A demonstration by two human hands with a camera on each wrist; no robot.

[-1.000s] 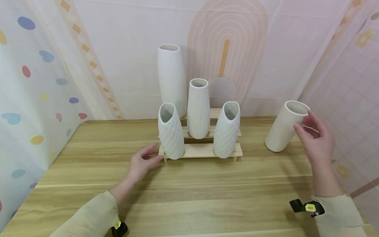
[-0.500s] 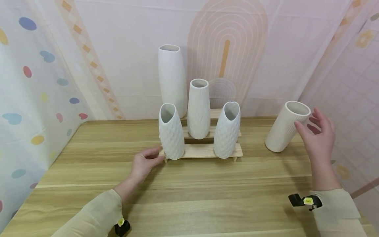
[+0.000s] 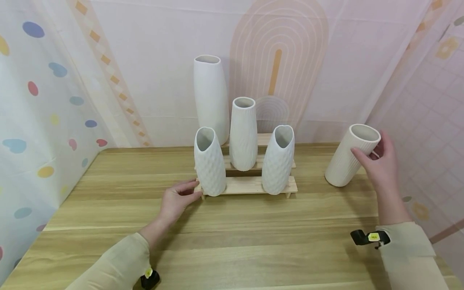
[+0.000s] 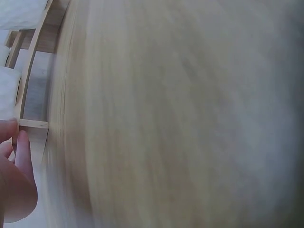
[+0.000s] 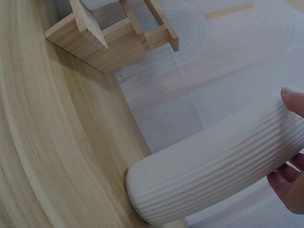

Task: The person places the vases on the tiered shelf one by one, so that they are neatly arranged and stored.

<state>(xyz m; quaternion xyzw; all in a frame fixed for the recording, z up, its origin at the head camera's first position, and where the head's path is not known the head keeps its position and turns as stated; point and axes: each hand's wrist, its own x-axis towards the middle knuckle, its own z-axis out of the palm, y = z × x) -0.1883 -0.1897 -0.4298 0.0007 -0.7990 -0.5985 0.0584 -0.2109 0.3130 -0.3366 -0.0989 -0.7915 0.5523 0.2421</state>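
Observation:
On the right of the head view, a white ribbed vase [image 3: 344, 159] stands on the table. My right hand [image 3: 383, 167] grips it near the rim, thumb in front and fingers around the far side. The right wrist view shows the ribbed vase's base [image 5: 147, 194] on the wood. At centre, a stepped wooden stand [image 3: 243, 185] bears several white vases. My left hand [image 3: 175, 201] pinches the left end of its front step, beside the front left dimpled vase [image 3: 211, 171]. A matching dimpled vase [image 3: 277, 171] stands at that step's right.
A slim textured vase [image 3: 243, 137] is on the middle step, and a tall smooth vase [image 3: 211, 98] rises at the back left. Patterned cloth [image 3: 159, 80] hangs right behind the wooden table [image 3: 253, 241] and along both sides.
My right hand has moved left and closed around the ribbed vase's upper part. The left hand has shifted slightly right onto the stand's end. The vases stay where they were.

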